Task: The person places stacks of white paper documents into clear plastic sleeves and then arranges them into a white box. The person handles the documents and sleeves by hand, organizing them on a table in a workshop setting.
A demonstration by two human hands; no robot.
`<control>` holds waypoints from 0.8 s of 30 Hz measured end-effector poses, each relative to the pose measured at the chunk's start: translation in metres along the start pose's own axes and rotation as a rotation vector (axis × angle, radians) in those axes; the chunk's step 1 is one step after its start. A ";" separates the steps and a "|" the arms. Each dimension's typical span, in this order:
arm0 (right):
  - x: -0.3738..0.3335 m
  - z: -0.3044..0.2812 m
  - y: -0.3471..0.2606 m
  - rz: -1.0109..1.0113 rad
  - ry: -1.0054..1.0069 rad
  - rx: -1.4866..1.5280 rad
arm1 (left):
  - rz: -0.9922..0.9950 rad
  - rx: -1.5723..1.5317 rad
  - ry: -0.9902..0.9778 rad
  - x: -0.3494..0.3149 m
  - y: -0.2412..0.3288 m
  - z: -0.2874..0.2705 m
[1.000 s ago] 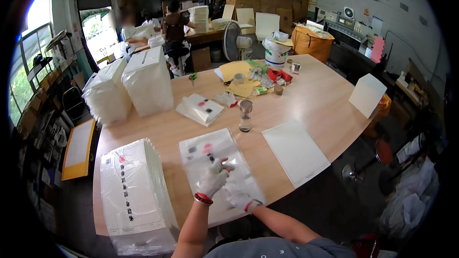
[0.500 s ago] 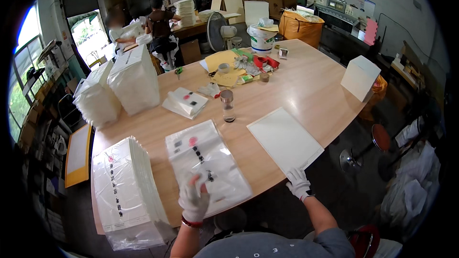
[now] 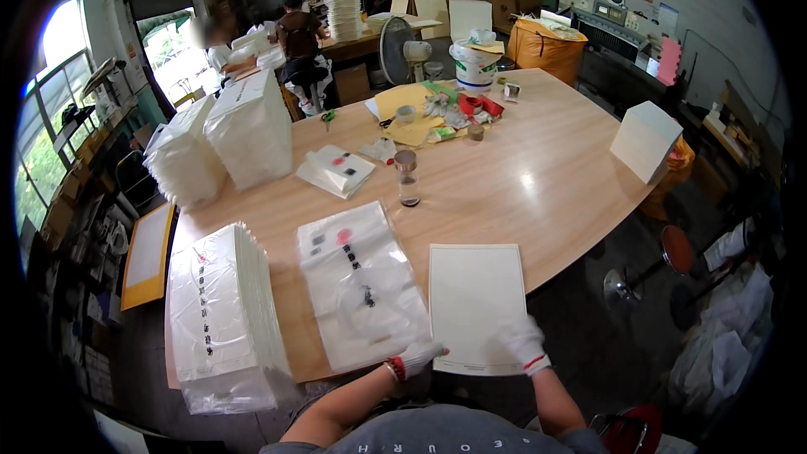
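Head view showed us a white bordered sheet (image 3: 476,298) just right of a printed plastic bag (image 3: 353,235). We judged the sheet light and bendable, best held by its edges. Our left hand (image 3: 416,359) touched its near-left corner, our right hand (image 3: 524,341) blurred over the near-right; we couldn't tell if either gripped. Past the bag, the glossy worktop (image 3: 563,160) held a lidded bottle (image 3: 408,181); an electric fan (image 3: 394,52) stood farther off.

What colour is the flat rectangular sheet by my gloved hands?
Off-white; the flat rectangular sheet shows best in the head view.
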State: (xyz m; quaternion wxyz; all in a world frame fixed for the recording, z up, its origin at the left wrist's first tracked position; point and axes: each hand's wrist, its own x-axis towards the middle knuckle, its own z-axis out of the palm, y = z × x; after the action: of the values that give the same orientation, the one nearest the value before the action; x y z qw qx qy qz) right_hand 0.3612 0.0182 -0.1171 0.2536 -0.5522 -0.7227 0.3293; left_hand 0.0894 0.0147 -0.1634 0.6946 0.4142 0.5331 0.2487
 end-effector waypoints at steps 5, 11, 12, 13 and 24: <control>-0.007 0.048 0.044 0.428 0.094 0.948 | -0.044 0.836 0.065 -0.054 0.063 0.026; 0.009 0.122 0.001 0.453 0.345 0.454 | 0.269 1.263 -0.025 -0.081 0.054 0.062; 0.010 0.101 -0.022 0.441 0.279 0.348 | 0.221 1.140 -0.092 -0.084 0.081 0.046; 0.006 0.082 -0.040 0.433 0.224 0.240 | 0.182 1.018 -0.168 -0.090 0.095 0.034; -0.014 0.061 -0.124 -0.272 0.031 -0.438 | 0.425 -0.256 0.363 -0.064 0.127 -0.146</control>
State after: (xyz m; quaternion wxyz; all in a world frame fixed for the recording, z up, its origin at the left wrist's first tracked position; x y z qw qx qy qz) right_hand 0.2416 -0.0288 -0.0633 0.1808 -0.4967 -0.8404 0.1196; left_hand -0.0560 0.0771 -0.0350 0.5669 0.3741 0.5143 0.5236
